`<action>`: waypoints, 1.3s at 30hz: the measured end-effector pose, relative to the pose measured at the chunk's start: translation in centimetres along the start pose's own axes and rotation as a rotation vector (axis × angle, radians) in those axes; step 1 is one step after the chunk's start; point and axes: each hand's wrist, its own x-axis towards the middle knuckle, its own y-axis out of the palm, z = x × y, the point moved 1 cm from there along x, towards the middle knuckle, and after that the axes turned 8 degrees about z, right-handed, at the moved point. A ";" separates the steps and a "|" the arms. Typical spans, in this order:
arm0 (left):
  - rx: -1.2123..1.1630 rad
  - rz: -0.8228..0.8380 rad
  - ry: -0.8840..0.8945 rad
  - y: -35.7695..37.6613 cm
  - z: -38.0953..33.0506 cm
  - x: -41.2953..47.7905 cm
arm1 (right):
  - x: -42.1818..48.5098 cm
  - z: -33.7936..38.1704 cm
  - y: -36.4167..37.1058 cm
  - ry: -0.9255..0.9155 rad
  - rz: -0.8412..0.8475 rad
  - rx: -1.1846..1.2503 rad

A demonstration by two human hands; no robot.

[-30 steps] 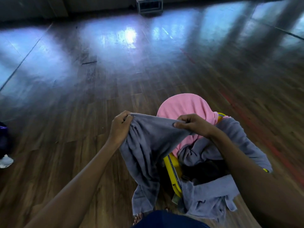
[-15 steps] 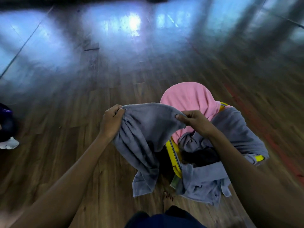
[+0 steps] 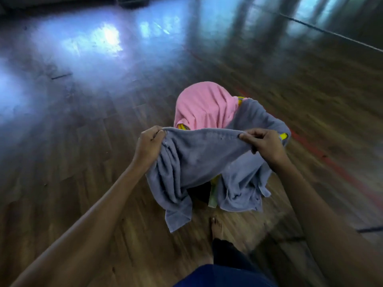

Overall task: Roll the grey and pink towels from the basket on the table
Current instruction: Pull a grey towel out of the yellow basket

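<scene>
Two hands share one towel here. On the left, your left hand [image 3: 150, 145] has its fingers curled tight round the upper left corner of the grey towel [image 3: 199, 154], thumb and fingers bunching the cloth. From there the towel's top edge runs nearly level across the view, sagging a little in the middle, so its stretched axis lies left to right in front of you. The rest hangs down in folds, thicker under your left hand, and its lowest corner points down at the wooden floor [image 3: 83, 141], ending just short of your bare foot [image 3: 215, 226].

On the right end of that edge, your right hand [image 3: 263, 145] pinches the cloth between thumb and curled fingers.

Behind the held towel stands the yellow basket [image 3: 283, 136] on the floor, mostly hidden; only bits of its rim show. The pink towel [image 3: 205, 108] is draped over its far left side like a hood. More grey cloth [image 3: 255, 117] hangs over the basket's right and near sides; you cannot tell whether it is one piece or several. Further right, a red line [image 3: 331, 168] crosses the floor.
</scene>
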 end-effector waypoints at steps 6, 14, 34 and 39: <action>-0.058 0.294 0.125 10.6 -7.2 0.5 | -7.5 1.1 -7.2 0.030 -0.245 0.027; -0.095 0.670 0.276 27.0 -16.0 2.2 | -15.8 1.9 -18.4 0.060 -0.590 0.024; 0.184 0.860 0.556 78.1 -41.1 16.5 | -19.0 -11.4 -70.4 0.441 -1.097 -0.183; 0.172 0.809 0.577 88.2 -49.4 19.7 | -17.0 -9.2 -83.7 0.387 -1.136 -0.011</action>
